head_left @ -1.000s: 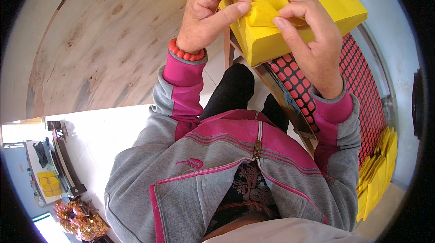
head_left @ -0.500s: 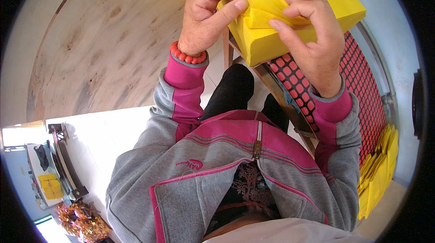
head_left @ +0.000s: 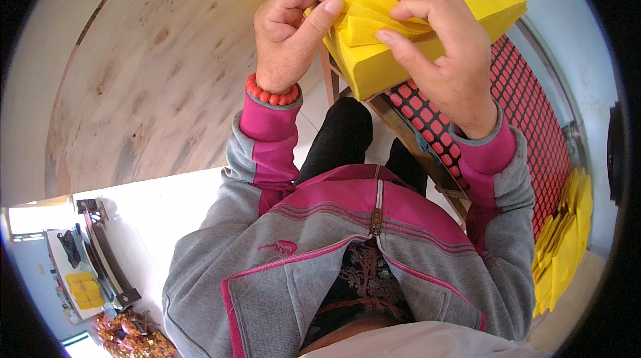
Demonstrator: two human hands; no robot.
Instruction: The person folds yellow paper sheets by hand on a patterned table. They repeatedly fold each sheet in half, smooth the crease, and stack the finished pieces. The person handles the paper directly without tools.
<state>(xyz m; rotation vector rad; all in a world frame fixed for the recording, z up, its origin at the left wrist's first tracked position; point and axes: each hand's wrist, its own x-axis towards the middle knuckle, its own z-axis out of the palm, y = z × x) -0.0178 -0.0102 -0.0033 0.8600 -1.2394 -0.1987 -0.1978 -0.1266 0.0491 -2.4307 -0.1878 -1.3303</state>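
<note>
My left hand (head_left: 297,21) is closed in a pinch, thumb against bent fingers, at the near left edge of a fan of folded yellow cloth-like sheets (head_left: 364,14). My right hand (head_left: 451,41) hovers over the right side of these folds, its thumb and fingers spread apart. Whether its fingertips touch the sheets I cannot tell. Beneath lies a thick, box-shaped yellow bundle (head_left: 394,67) of similar material with a straight near side. The tips of my left fingers are partly hidden behind the thumb and the folds.
A wooden board (head_left: 153,77) fills the left side. Under the yellow bundle is a surface with a red-and-black grid pattern (head_left: 527,111), beside a pale blue wall (head_left: 577,57). More yellow folded pieces (head_left: 564,244) lie at the lower right. White floor (head_left: 150,208) shows at the left.
Both hands and the yellow sheets have shifted slightly left in the picture. My left hand keeps its pinch, and the right fingers stay spread.
</note>
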